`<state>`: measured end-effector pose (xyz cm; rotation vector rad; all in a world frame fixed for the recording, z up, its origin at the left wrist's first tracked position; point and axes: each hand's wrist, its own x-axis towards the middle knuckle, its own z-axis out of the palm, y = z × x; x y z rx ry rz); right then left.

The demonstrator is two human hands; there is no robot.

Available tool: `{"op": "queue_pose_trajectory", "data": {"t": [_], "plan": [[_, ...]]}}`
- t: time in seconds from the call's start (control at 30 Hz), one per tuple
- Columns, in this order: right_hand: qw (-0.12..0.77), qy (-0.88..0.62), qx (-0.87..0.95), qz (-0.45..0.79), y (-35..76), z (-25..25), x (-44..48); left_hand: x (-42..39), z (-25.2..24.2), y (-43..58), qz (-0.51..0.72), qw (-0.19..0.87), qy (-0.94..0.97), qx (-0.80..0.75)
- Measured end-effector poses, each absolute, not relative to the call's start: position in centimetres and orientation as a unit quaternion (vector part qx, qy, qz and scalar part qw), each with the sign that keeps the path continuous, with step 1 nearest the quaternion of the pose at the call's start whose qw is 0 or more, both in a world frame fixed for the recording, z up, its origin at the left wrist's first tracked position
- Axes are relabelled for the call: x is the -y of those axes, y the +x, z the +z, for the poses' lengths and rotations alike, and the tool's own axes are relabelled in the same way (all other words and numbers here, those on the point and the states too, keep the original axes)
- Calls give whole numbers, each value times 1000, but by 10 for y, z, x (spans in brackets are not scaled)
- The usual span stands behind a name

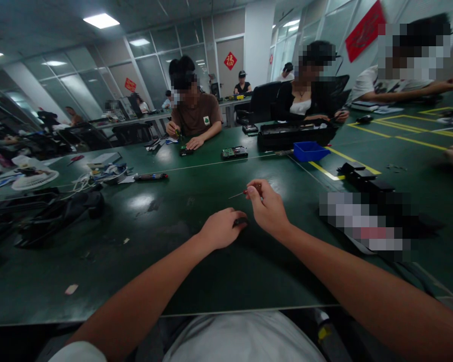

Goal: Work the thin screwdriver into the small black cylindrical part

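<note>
My right hand [267, 205] is raised over the green table and pinches a thin screwdriver [237, 195] by its red handle. The slim metal shaft points left and slightly down. Lower and to the left, my left hand [222, 229] is closed round a small black object [240, 221]. Only a dark edge of it shows between the fingers, so its kind cannot be made out. The screwdriver's tip is apart from that object, above my left hand.
Beyond my hands lie a hard drive with a green circuit board [234, 152], a blue bin [310, 151] and a long black case [296, 134]. Black parts [366, 176] lie right, a dark bag [60, 216] left. A co-worker [196, 113] works opposite.
</note>
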<state>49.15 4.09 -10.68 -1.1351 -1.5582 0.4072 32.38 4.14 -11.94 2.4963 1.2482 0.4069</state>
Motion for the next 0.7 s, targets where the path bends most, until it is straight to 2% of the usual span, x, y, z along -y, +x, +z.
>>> {"op": "queue_pose_trajectory", "data": {"t": [0.17, 0.37, 0.53, 0.7], "plan": [[554, -480, 658, 173, 491, -108, -42, -43, -122, 335, 89, 125, 888, -433], [553, -478, 660, 175, 491, -109, -42, -50, -120, 331, 116, 153, 884, -427], [544, -475, 666, 185, 492, -108, -42, -65, -117, 306, 185, 305, 820, -448], [538, -478, 667, 192, 493, -109, -43, -76, -109, 262, 319, 485, 629, -517]]}}
